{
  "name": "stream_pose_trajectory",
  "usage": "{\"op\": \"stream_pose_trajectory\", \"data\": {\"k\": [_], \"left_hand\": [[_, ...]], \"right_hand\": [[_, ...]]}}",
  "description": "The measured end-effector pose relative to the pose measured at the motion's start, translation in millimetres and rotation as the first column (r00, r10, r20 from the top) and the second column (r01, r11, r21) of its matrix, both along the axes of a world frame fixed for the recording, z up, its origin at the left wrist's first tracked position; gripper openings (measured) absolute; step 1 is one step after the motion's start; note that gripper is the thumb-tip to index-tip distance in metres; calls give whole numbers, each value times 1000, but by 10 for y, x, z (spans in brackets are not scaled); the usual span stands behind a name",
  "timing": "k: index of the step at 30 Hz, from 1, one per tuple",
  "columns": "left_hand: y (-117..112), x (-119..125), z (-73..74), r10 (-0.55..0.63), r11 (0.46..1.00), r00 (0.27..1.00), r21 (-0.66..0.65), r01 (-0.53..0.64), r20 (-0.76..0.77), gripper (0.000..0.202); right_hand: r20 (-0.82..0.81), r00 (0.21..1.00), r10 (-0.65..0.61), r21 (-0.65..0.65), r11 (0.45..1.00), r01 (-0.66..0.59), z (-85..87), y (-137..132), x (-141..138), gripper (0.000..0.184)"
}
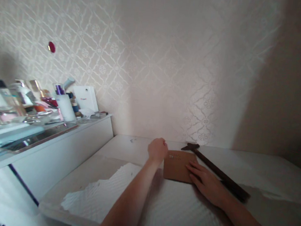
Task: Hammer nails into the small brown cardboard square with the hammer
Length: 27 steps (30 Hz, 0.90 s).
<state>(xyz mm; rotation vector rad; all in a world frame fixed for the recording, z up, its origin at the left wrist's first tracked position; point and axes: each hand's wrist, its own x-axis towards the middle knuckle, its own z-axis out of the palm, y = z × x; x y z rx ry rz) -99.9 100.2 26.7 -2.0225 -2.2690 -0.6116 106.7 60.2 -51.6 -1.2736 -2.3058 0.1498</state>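
A square brown board [178, 169], perhaps wood or cardboard, lies on the table, with rows of small marks or holes near its upper left edge. My right hand [205, 182] rests flat on its right side, fingers stretched out over the surface. Beside the upper left corner, my left hand [158, 149] is closed with the fingers curled in. Whatever it may hold is hidden by the hand. Behind and to the right of the board lies a dark hammer [220, 172], its head near the wall and its handle slanting toward my right forearm.
Crumpled white paper [106, 187] with a ragged edge spreads over the white table [86, 167]. To the left, a higher white cabinet [95, 130] carries several bottles, jars and a white box [86, 99]. A patterned wall [154, 74] closes off the back.
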Motion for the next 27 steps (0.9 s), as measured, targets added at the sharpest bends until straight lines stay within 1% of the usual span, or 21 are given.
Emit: {"op": "stream_pose_trajectory", "data": {"k": [2,4,6,8,10,13,17,22,27], "left_hand": [[178,-358,15,87,995,996,-43,-88,-22,32],[307,-754,12,180,977,980,-96,-188,-88,33],[389,-1118,-7,213,968,970,-109,-225,-114,33],[440,-1392,-34,243,958,960,-117,-260,-140,34],[480,-1555,-60,258,952,951,-125,-281,-173,34],[551,-1626,-97,229,955,948,-135,-263,-221,33],[673,-1595,-151,193,959,949,-156,-236,-251,32],[796,-1574,-215,200,954,945,-168,-248,-258,32],[840,-1544,-229,225,942,939,-189,-278,-259,30]], "right_hand": [[-5,1000,22,-18,1000,-22,24,-16,1,43],[-10,999,33,-26,999,-33,30,-25,-6,43],[-23,999,29,-27,999,-29,17,-25,-12,42],[-43,999,20,-23,1000,-21,-7,-20,-12,41],[-60,998,11,-20,1000,-13,-27,-18,-7,40],[-71,997,1,-17,1000,-3,-23,-30,-5,40],[-75,997,-7,-27,1000,5,34,-57,-23,40],[-78,997,-6,-52,999,2,60,-64,-35,40],[-91,996,6,-48,999,-11,61,-69,-33,40]]}}
